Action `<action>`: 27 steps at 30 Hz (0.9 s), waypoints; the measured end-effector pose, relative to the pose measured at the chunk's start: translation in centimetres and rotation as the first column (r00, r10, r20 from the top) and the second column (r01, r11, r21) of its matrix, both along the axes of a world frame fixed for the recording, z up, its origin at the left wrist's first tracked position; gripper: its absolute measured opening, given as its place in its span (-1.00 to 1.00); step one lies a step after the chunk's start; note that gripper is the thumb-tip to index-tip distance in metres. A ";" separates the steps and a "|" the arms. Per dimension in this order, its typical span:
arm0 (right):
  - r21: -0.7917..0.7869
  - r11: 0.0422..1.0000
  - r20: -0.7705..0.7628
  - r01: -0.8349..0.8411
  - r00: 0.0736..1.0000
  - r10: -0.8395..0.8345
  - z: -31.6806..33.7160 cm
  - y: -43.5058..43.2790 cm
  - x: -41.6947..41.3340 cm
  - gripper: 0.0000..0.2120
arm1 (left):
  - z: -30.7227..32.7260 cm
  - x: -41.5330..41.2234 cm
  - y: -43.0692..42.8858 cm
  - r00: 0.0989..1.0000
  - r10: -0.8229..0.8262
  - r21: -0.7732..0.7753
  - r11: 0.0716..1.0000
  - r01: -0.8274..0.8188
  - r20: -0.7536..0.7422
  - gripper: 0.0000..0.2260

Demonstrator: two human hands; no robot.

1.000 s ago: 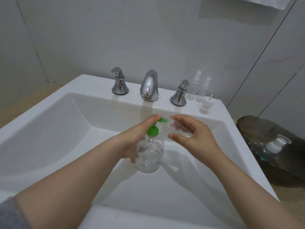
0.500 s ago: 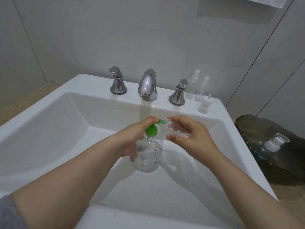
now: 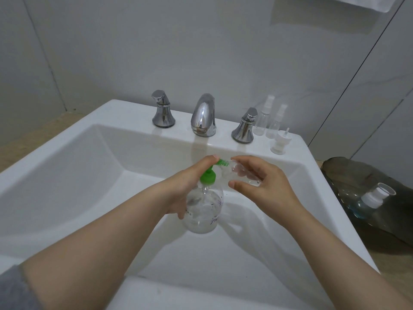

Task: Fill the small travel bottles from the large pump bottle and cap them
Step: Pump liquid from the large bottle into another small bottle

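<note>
A clear pump bottle with a green pump head is held upright over the sink; its fill level cannot be told. It is gripped by the curled left hand, one finger laid on the pump. A small clear travel bottle, tilted with its mouth at the nozzle, is pinched between the thumb and fingers of the right hand.

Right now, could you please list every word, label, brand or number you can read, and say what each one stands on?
Purple print on the large pump bottle: too blurred to read.
Small travel bottle, two spray bottles and blue bottle: no text visible.
Nothing else carries readable text.
</note>
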State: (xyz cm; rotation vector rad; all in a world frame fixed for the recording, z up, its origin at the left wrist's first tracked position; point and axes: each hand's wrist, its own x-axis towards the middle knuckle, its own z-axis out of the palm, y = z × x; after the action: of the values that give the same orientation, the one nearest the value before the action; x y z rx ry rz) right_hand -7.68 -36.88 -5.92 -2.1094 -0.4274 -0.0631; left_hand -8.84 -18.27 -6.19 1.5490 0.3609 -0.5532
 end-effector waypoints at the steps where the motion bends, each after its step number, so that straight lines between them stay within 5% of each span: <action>1: 0.005 1.000 0.005 0.003 1.000 -0.003 0.0 0.0 0.0 -0.57 | 0.1 0.0 0.0 1.000 -0.003 -0.004 1.000 0.003 0.002 -0.08; 6: 0.012 1.000 0.014 0.005 1.000 -0.005 -0.1 -0.1 0.0 -0.57 | -0.2 0.2 0.0 1.000 0.030 -0.028 0.999 -0.030 -0.004 -0.25; 11: 0.008 1.000 0.015 0.000 1.000 0.000 0.0 0.1 0.0 -0.56 | 0.0 0.1 -0.1 1.000 0.011 -0.009 1.000 -0.011 0.012 -0.04; 27: -0.042 0.999 -0.004 -0.009 1.000 0.009 0.0 0.1 -0.1 -0.60 | -0.3 0.2 0.3 1.000 -0.011 -0.012 1.000 0.012 0.024 -0.05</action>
State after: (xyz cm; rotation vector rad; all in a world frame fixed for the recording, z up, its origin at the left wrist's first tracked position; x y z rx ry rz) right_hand -7.74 -36.76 -5.93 -2.1485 -0.4394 -0.0448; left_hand -8.59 -17.97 -6.47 1.5457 0.3297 -0.5442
